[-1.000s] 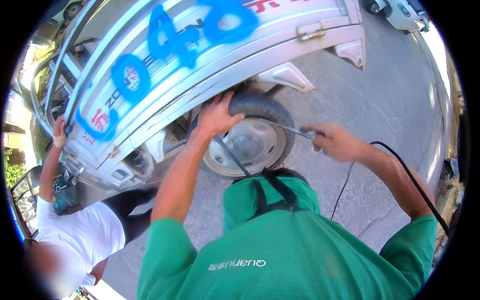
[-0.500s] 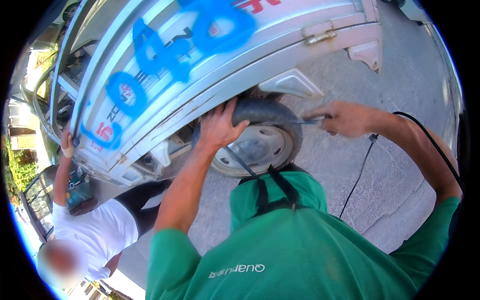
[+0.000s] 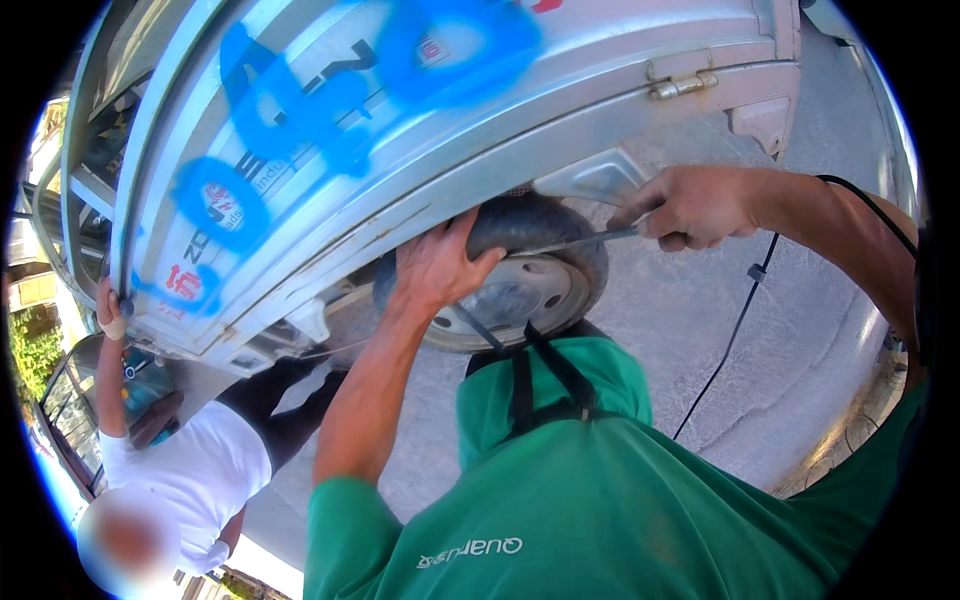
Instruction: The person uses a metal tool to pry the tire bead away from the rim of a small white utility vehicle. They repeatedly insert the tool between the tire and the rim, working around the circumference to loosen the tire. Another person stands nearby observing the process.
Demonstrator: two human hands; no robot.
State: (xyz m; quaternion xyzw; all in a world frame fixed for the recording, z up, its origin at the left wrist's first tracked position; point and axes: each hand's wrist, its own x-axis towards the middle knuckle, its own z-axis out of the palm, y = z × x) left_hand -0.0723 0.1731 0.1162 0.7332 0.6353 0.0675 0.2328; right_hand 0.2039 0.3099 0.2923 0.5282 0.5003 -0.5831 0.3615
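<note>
My right hand is closed around the handle end of a tyre lever, a thin metal bar. Its far end meets the seam between the black tyre and the pale, dusty wheel rim. Spread over the tyre's left side is my left hand, palm down with the thumb apart; some fingertips are hidden beside the vehicle's side panel. A second flat lever slants from the rim toward my lap, its upper end hidden by the tyre and left hand.
A silver cargo-bed panel with blue spray paint overhangs the wheel. At the left another person in a white shirt has one hand on the bed's corner. A black cable hangs at the right over concrete ground.
My right hand has risen slightly, tilting the lever so its handle end sits higher. The left hand stays on the tyre. The whole view has shifted a little.
</note>
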